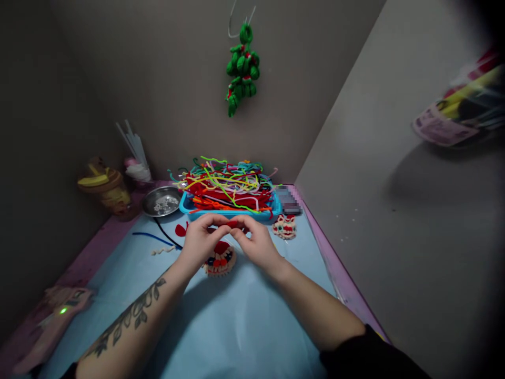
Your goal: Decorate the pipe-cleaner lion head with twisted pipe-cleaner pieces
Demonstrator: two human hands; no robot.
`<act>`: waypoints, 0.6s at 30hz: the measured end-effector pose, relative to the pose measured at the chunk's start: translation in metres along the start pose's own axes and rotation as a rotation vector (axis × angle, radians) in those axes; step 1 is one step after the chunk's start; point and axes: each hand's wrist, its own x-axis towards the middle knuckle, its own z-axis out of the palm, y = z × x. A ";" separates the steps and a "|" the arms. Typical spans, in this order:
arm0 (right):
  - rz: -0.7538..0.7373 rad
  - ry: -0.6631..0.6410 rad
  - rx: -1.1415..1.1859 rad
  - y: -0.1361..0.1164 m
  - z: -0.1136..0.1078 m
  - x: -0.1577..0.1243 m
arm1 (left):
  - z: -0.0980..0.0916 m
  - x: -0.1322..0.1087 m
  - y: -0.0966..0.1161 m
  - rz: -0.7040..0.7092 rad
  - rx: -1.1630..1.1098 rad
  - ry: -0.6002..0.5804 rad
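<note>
Item: one small red fuzzy piece, apparently pipe-cleaner (pixel 231 224), held up in front of the blue plastic tray (pixel 193 215) of multicoloured pipe-cleaners (pixel 229 184); its full shape hidden by fingers.

Left hand (pixel 205 234): thumb and fingers pinched narrow on the piece. Right hand (pixel 254 239): likewise pinched, fingertips close beside the left's.

Below: round cream, red and dark-blue fuzzy ornament (pixel 219 263), on the light-blue cover (pixel 252 326) of the pink bench (pixel 326 250).

To the left: loose red fuzzy piece (pixel 181 230), near the left hand; glossy blue strip (pixel 152 236); twisted cream strip (pixel 161 251). To the right: cream-and-red fuzzy ornament (pixel 284 228).

Handling notes (judgement): such stems probably crease easily; best bent in small, even turns, one hand steadying while the other shapes. Light pressure should spare the pile; wire ends are best kept tucked from the fingertips.
</note>
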 end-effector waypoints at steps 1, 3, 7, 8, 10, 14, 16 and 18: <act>0.055 -0.015 0.115 0.001 0.001 0.001 | 0.000 -0.001 0.000 0.004 -0.004 -0.002; 0.124 -0.036 0.300 0.004 0.002 0.003 | 0.001 -0.001 0.001 0.003 -0.020 -0.011; 0.103 0.018 0.339 0.010 0.000 0.005 | 0.001 0.000 0.000 -0.075 -0.128 -0.078; 0.068 0.033 0.303 0.009 -0.002 0.006 | 0.000 0.000 0.000 -0.126 -0.201 -0.123; -0.030 0.036 0.239 0.007 -0.008 0.007 | -0.001 0.001 -0.001 -0.265 -0.398 -0.247; -0.176 -0.017 0.190 0.000 -0.017 0.011 | -0.003 0.002 -0.005 -0.475 -0.675 -0.439; -0.165 -0.035 0.193 -0.001 -0.018 0.012 | -0.003 0.002 -0.006 -0.464 -0.705 -0.439; -0.091 -0.027 0.235 0.001 -0.015 0.011 | -0.001 0.003 -0.006 -0.398 -0.706 -0.373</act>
